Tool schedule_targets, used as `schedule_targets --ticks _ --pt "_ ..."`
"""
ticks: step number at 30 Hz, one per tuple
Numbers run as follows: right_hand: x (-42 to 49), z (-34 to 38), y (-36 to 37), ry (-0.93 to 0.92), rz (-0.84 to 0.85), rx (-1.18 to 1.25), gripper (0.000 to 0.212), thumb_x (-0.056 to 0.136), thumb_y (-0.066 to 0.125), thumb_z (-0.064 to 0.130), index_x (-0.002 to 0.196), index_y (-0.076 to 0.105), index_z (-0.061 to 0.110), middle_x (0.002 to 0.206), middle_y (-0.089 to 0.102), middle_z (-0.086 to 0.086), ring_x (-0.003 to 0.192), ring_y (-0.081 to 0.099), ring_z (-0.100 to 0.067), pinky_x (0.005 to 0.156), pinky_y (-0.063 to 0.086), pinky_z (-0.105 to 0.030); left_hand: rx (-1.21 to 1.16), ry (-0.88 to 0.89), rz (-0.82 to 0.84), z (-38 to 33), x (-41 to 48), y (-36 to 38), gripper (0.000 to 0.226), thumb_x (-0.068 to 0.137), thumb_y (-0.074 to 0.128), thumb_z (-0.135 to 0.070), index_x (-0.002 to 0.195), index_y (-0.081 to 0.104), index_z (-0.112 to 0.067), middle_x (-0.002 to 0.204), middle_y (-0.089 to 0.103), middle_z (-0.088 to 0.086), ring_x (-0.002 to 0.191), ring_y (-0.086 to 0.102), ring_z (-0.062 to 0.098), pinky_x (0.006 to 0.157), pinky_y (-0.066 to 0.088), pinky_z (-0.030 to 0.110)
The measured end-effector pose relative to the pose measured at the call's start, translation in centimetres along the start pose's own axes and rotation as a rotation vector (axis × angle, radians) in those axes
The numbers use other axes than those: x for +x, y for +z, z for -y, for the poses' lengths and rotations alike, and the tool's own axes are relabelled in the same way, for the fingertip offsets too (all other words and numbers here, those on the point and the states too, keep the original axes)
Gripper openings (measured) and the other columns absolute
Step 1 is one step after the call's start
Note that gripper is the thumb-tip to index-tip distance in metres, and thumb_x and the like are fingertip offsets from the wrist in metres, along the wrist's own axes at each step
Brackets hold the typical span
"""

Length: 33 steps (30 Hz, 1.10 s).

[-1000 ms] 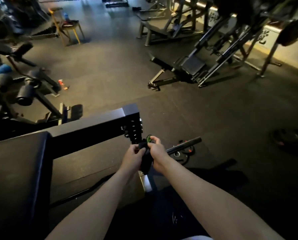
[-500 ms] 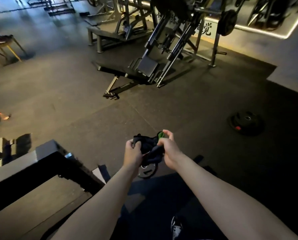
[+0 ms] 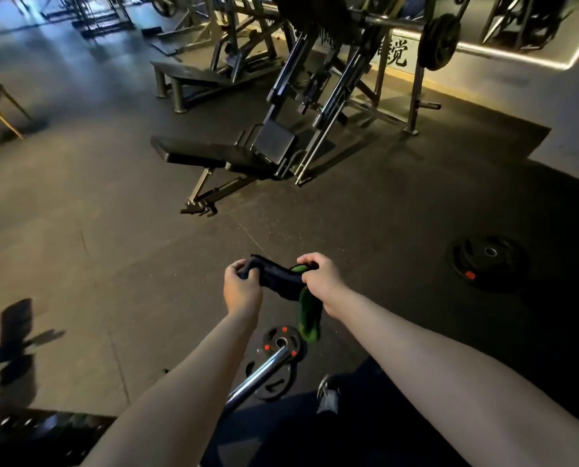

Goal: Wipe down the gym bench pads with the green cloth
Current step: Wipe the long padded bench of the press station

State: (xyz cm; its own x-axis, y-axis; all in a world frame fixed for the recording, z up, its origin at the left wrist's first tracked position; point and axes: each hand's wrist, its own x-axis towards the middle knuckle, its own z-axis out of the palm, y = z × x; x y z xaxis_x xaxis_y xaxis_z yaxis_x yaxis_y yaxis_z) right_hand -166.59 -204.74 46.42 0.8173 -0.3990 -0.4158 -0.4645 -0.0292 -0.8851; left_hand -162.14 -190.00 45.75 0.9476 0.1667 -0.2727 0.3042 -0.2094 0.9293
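Centrally, your left hand [image 3: 242,288] and right hand [image 3: 319,281] each curl around one end of the green cloth [image 3: 307,316], holding it spanned between them in mid-air; a green tail hangs below your right wrist, while the stretched span reads dark in this light. Held so, the cloth is probably being opened or refolded to offer a flat wiping face. No pad is touched yet: the nearest bench pad [image 3: 193,152] lies well ahead across the floor [image 3: 112,264]. A chrome bar [image 3: 264,370] lies below your hands and a weight plate [image 3: 490,261] apart to the right, so step round both.
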Motion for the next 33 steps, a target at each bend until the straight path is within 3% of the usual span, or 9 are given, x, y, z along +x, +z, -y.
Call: schedule_targets --ticks 5,9,12,18,20,24,28,31,33 --pt "11.5 4.2 -0.8 -0.122 -0.042 -0.305 0.023 0.090 0.057 0.005 0.092 0.063 0.027 0.096 0.065 0.002 0.085 0.062 -0.017 0.067 0.053 -0.030 -0.040 -0.051 -0.043 -1.9 9.5 6.2 0.018 0.098 0.059 -0.023 0.115 0.056 -0.016 0.102 0.063 0.003 0.082 0.059 0.012 0.071 0.049 0.033" --pt "22.9 9.5 0.6 -0.146 0.034 -0.439 0.035 0.085 0.048 -0.006 0.092 0.067 0.022 0.098 0.065 0.001 0.090 0.061 -0.021 0.066 0.048 -0.027 -0.084 -0.071 -0.160 -4.8 19.9 10.2 0.013 0.101 0.055 -0.021 0.111 0.050 -0.015 0.091 0.055 -0.003 0.081 0.054 0.016 0.063 0.042 0.028" --pt "28.8 13.3 2.1 -0.166 0.093 -0.523 0.039 0.086 0.043 -0.009 0.091 0.070 0.020 0.097 0.065 0.000 0.092 0.061 -0.022 0.072 0.051 -0.029 -0.097 -0.070 -0.237 -7.3 25.7 10.2 0.011 0.101 0.054 -0.016 0.111 0.050 -0.017 0.100 0.058 0.002 0.085 0.054 0.018 0.062 0.039 0.024" --pt "38.2 22.5 7.0 -0.352 0.196 -0.553 0.036 0.087 0.046 -0.005 0.105 0.068 0.018 0.110 0.064 -0.004 0.099 0.059 -0.026 0.081 0.054 -0.037 -0.080 0.035 -0.166 -14.0 35.1 8.7 0.046 0.094 0.048 0.000 0.129 0.055 -0.029 0.114 0.065 0.001 0.090 0.067 0.023 0.076 0.053 0.035" --pt "40.8 25.1 9.1 -0.426 0.251 -0.589 0.034 0.090 0.045 -0.002 0.105 0.068 0.018 0.115 0.060 -0.006 0.102 0.057 -0.026 0.088 0.052 -0.038 0.022 0.076 -0.189 -16.0 37.8 8.1 0.041 0.092 0.051 -0.001 0.121 0.062 -0.027 0.107 0.066 -0.001 0.099 0.067 0.024 0.082 0.053 0.035" --pt "47.5 29.7 14.2 -0.509 0.250 -0.568 0.033 0.097 0.039 0.006 0.095 0.068 0.021 0.112 0.052 -0.002 0.105 0.055 -0.025 0.089 0.044 -0.030 0.138 0.047 -0.392 -18.3 43.5 6.1 0.020 0.091 0.059 -0.003 0.100 0.060 -0.022 0.099 0.065 -0.002 0.097 0.062 0.020 0.074 0.038 0.024" --pt "53.6 34.5 18.8 -0.557 0.355 -0.481 0.030 0.104 0.031 0.016 0.110 0.059 0.025 0.114 0.057 -0.004 0.100 0.054 -0.022 0.082 0.042 -0.032 0.177 -0.079 -0.616 -19.7 48.8 3.8 0.014 0.092 0.061 -0.013 0.104 0.053 -0.016 0.098 0.061 0.002 0.088 0.055 0.025 0.071 0.035 0.029" --pt "57.6 37.9 22.6 -0.605 0.474 -0.535 0.030 0.106 0.032 0.023 0.124 0.055 0.018 0.122 0.059 -0.010 0.109 0.056 -0.028 0.091 0.047 -0.040 0.157 -0.148 -0.664 -21.2 53.1 3.1 0.019 0.093 0.062 -0.019 0.107 0.050 -0.015 0.101 0.061 0.005 0.092 0.058 0.028 0.072 0.038 0.032" --pt "59.4 39.8 25.2 -0.653 0.535 -0.570 0.031 0.107 0.034 0.027 0.125 0.055 0.014 0.125 0.057 -0.012 0.111 0.056 -0.027 0.093 0.043 -0.036 0.150 -0.152 -0.649 -22.1 55.5 2.6 0.021 0.093 0.061 -0.020 0.111 0.049 -0.019 0.104 0.063 0.005 0.095 0.060 0.029 0.077 0.047 0.035"
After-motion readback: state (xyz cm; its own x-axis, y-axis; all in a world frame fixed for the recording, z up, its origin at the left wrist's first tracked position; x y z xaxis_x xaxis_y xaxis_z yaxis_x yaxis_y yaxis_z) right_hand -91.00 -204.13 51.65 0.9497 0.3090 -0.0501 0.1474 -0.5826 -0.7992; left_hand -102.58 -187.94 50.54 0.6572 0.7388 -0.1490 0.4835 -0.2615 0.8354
